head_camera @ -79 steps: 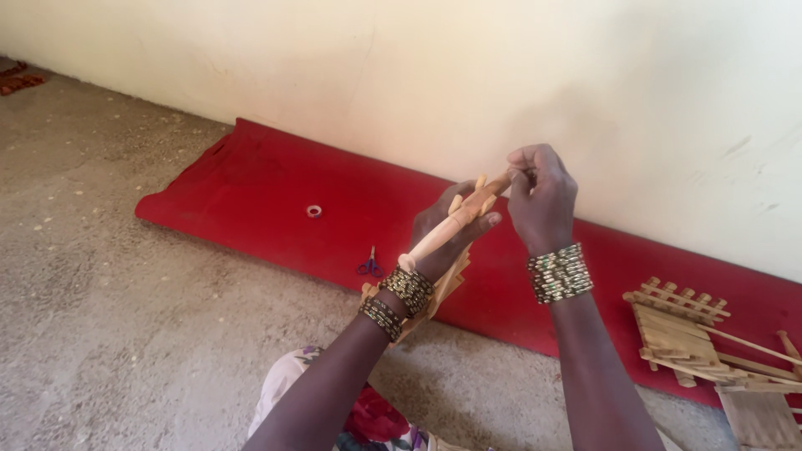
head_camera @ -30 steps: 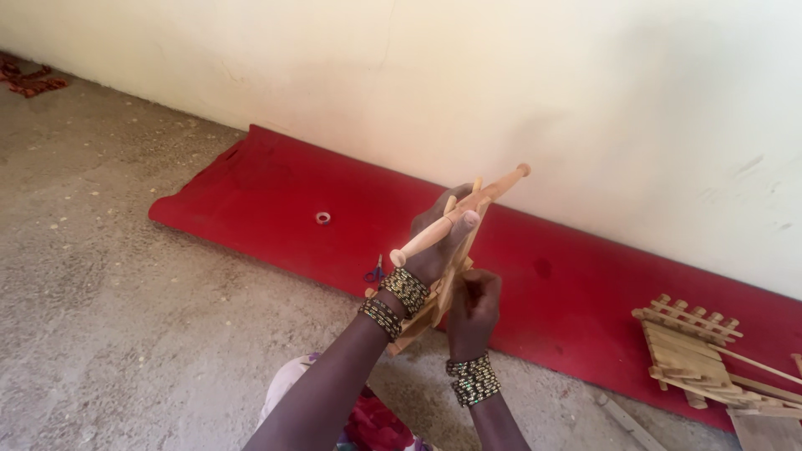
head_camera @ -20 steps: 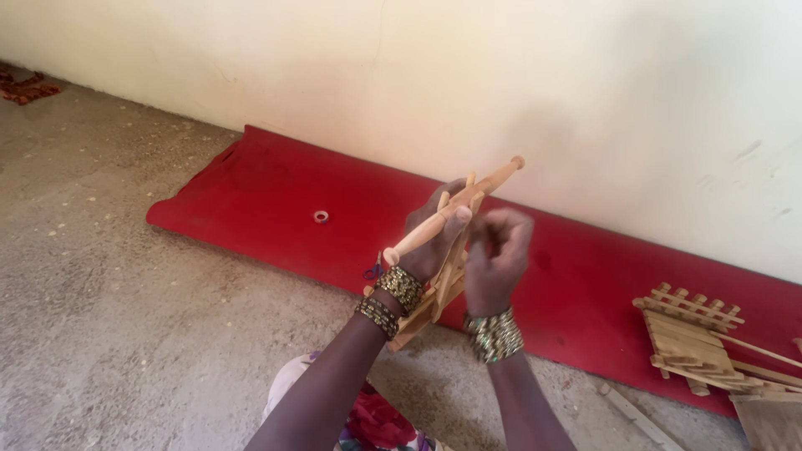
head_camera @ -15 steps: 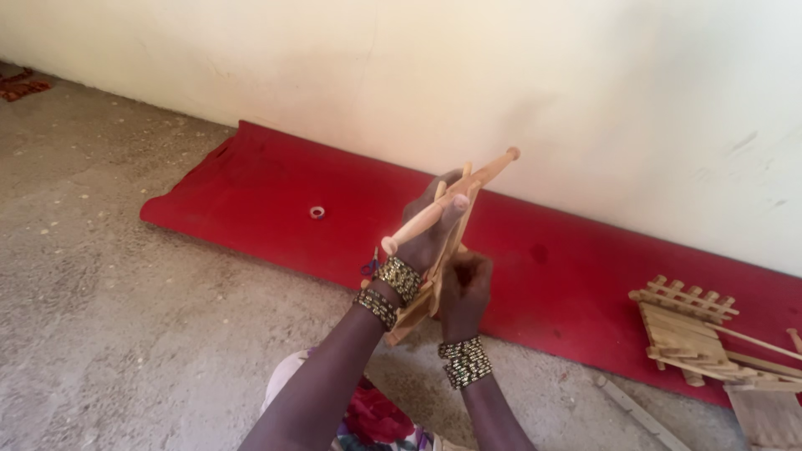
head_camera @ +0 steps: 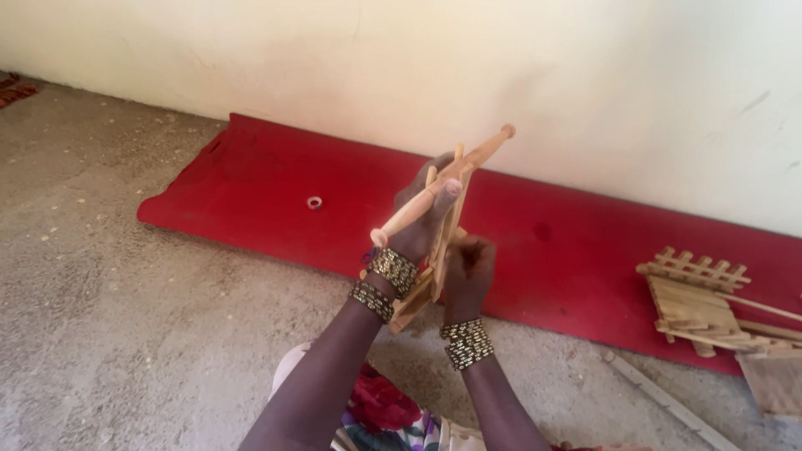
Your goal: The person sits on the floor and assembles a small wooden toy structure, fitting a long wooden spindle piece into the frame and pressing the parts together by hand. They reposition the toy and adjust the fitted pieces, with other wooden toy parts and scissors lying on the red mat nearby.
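We had our left hand (head_camera: 426, 219) closed around a wooden stick frame (head_camera: 441, 219), holding it up with its long dowel slanting toward the wall (head_camera: 501, 75). Our right hand (head_camera: 468, 274) sat just below, fingers curled on the frame's lower slats. Open concrete floor (head_camera: 125, 334) spread to the left; a red mat (head_camera: 251, 179) lay along the wall, with more wooden pieces (head_camera: 697, 301) well apart at right.
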The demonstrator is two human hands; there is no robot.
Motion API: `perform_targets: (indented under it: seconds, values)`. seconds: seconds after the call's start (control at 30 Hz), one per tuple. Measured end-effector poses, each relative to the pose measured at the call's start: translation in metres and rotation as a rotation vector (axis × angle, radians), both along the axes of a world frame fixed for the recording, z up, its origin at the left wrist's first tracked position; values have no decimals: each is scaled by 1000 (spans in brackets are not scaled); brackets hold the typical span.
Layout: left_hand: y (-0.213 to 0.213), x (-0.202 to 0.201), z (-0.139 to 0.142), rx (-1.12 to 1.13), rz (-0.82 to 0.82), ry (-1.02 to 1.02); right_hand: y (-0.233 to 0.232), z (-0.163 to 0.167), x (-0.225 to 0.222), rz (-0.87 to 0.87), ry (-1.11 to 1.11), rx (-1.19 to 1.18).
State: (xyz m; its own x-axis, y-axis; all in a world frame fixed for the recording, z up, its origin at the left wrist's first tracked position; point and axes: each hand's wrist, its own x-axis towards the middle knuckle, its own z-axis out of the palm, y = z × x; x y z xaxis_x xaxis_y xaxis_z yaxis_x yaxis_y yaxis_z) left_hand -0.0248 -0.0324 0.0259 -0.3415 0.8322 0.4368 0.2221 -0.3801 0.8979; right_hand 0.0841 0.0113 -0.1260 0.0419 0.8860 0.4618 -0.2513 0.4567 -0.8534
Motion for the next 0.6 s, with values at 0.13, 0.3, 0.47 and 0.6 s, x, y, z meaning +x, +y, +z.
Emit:
perform_targets:
  seconds: [0.13, 0.3, 0.47, 0.6]
  values:
    - [0, 0, -2, 20, 3, 21, -7, -60, 7, -59, -177, -369]
    - [1, -5, -4, -61, 48, -13, 12, -88, 10, -100, -331, -262]
    - [-5, -6, -7, 95, -9, -6, 66, -68, 11, -236, -409, -117]
    - [-2, -4, -10, 48, 4, -23, 72, -53, 13, -289, -467, -83]
